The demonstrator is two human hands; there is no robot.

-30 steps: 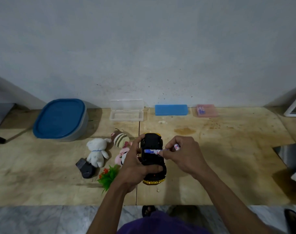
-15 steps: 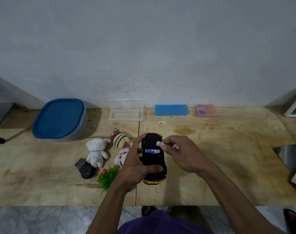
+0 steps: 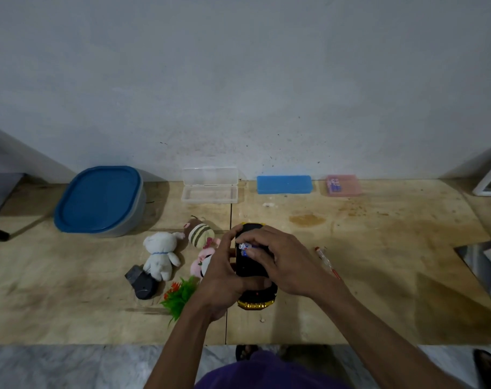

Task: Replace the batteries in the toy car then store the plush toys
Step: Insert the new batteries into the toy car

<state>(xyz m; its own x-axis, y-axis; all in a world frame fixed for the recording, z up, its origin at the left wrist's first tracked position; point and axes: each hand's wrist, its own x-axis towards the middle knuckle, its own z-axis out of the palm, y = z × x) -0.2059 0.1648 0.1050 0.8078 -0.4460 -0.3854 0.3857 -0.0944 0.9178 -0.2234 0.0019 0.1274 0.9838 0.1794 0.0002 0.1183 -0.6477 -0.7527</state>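
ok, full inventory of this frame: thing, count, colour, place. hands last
toy car: 1, black and yellow, upside down at table centre, held
battery: 1, white and blue, at the car's underside under the right fingers
plush toys: 3; white, striped beige, pink, left of the car
dark grey object: 1, in front of the white plush
plastic plant: 1, green with orange, near the left wrist
lidded tub: 1, blue lid, back left
clear case: 1, open, at the wall
blue case: 1, closed, at the wall
pink case: 1, right of the blue one
screwdriver: 1, red and clear, right of the hands
table: 1, worn wood
left hand: grips the car
right hand: pinches the battery
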